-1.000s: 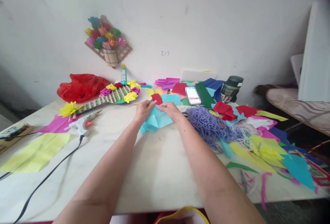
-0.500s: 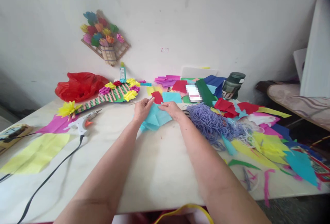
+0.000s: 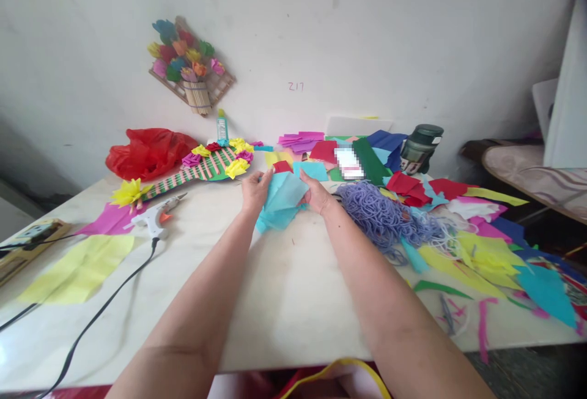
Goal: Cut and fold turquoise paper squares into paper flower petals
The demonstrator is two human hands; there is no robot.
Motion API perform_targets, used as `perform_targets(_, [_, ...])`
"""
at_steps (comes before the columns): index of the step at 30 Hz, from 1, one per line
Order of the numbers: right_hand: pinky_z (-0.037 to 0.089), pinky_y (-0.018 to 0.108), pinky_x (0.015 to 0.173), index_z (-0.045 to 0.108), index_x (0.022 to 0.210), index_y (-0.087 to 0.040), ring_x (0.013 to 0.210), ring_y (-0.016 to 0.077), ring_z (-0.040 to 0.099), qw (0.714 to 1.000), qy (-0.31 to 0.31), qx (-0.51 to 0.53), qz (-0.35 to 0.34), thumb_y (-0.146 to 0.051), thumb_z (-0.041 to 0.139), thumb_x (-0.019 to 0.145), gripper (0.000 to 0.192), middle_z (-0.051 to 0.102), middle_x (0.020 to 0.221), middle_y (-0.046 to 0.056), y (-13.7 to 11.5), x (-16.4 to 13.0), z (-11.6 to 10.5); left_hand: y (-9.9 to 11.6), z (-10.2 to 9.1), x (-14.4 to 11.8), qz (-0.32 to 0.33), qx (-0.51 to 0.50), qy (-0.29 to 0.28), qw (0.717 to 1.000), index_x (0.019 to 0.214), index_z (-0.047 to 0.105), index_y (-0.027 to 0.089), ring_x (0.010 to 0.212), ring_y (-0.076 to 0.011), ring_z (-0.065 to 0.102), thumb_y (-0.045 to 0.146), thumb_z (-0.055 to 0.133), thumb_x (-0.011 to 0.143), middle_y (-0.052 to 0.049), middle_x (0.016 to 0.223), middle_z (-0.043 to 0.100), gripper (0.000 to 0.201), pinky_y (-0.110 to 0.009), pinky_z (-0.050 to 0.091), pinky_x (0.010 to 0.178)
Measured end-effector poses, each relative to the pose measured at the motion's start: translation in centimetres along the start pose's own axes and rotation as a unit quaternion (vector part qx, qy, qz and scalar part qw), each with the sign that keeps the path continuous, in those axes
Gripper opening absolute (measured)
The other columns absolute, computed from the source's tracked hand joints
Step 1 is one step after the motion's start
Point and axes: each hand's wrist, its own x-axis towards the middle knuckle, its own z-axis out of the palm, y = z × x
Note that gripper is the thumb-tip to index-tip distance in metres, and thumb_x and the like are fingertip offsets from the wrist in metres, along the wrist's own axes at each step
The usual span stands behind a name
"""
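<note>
Right now, the person's left hand (image 3: 255,190) and right hand (image 3: 316,194) are both gripping a sheet of light blue tissue paper (image 3: 283,200), each grip closing on one side edge, and they are holding it partly lifted over the white tabletop (image 3: 284,289). Just right of the paper, a heap of purple yarn (image 3: 380,215) is lying among coloured paper scraps (image 3: 477,252). Left of the paper, a glue gun (image 3: 156,218) is resting, with a striped flower craft (image 3: 202,169) lying behind it.

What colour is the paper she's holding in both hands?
Light turquoise blue paper, seen best in the head view.
</note>
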Motion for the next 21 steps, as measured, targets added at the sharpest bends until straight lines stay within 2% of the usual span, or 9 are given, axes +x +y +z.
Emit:
perform_targets(2, [0.05,0.03,0.054,0.058,0.085,-0.015,0.066,0.0193,0.063,0.998,-0.046,0.03,0.017,-0.056,0.047,0.077,0.043,0.066,0.071,0.007,0.1,-0.2,-0.2,-0.3,0.0,0.3,-0.01,-0.024,0.067,0.997,0.049,0.037,0.018,0.051,-0.0076,0.023,0.046,0.053,0.073,0.005,0.051,0.023,0.04,-0.021,0.023,0.047])
perform_targets(6, [0.053,0.033,0.062,0.053,0.092,-0.018,0.076,0.0201,0.065,0.988,-0.133,0.072,-0.011,-0.038,0.062,0.071,0.031,0.066,0.083,0.005,0.3,-0.5,0.1,-1.1,-0.1,0.8,-0.031,-0.072,0.175,0.981,0.048,0.03,0.019,0.051,-0.008,0.022,0.048,0.049,0.074,0.004,0.052,0.021,0.043,-0.022,0.023,0.047])
perform_targets(8, [0.053,0.03,0.063,0.054,0.092,-0.017,0.079,0.0195,0.065,0.987,-0.145,0.065,-0.023,-0.028,0.068,0.066,0.032,0.065,0.085,0.004,0.6,-0.4,0.5,-1.4,0.0,0.9,-0.05,-0.089,0.207,0.973,0.048,0.029,0.02,0.051,-0.0082,0.023,0.05,0.048,0.074,0.004,0.052,0.021,0.044,-0.022,0.024,0.047])
perform_targets(10, [0.053,0.026,0.059,0.055,0.086,-0.015,0.076,0.0179,0.066,0.992,-0.111,0.044,-0.031,-0.022,0.071,0.063,0.029,0.065,0.077,0.003,1.0,-0.1,1.1,-1.6,0.2,0.9,-0.062,-0.103,0.223,0.967,0.048,0.03,0.02,0.051,-0.0083,0.023,0.05,0.048,0.074,0.004,0.052,0.022,0.043,-0.022,0.024,0.048])
perform_targets(14, [0.047,0.019,0.044,0.052,0.072,-0.015,0.056,0.013,0.063,0.999,0.006,0.02,-0.04,-0.021,0.071,0.063,0.022,0.06,0.06,-0.002,1.7,0.8,1.7,-1.6,0.9,0.4,-0.077,-0.127,0.227,0.962,0.048,0.035,0.019,0.052,-0.008,0.026,0.05,0.051,0.072,0.005,0.05,0.026,0.042,-0.022,0.026,0.049])
perform_targets(17, [0.044,0.018,0.04,0.05,0.067,-0.016,0.049,0.0112,0.06,0.998,0.052,0.008,-0.044,-0.02,0.071,0.062,0.023,0.058,0.053,-0.003,1.7,1.1,1.6,-1.4,1.2,0.0,-0.084,-0.157,0.217,0.96,0.05,0.039,0.018,0.051,-0.0072,0.028,0.05,0.055,0.069,0.005,0.051,0.028,0.041,-0.021,0.027,0.048])
perform_targets(19, [0.044,0.018,0.039,0.05,0.066,-0.016,0.046,0.0108,0.059,0.997,0.062,0.001,-0.046,-0.02,0.072,0.061,0.023,0.057,0.051,-0.004,1.4,1.0,1.4,-1.3,1.1,0.0,-0.098,-0.192,0.179,0.96,0.053,0.044,0.017,0.049,-0.0065,0.029,0.05,0.058,0.066,0.005,0.051,0.031,0.038,-0.021,0.027,0.046])
perform_targets(21, [0.044,0.019,0.039,0.051,0.067,-0.015,0.044,0.0107,0.058,0.997,0.06,-0.009,-0.046,-0.021,0.072,0.06,0.023,0.057,0.05,-0.004,1.0,0.8,1.1,-1.2,0.6,0.1,-0.127,-0.234,0.101,0.959,0.059,0.048,0.017,0.046,-0.0061,0.03,0.05,0.061,0.063,0.006,0.051,0.033,0.036,-0.02,0.027,0.042])
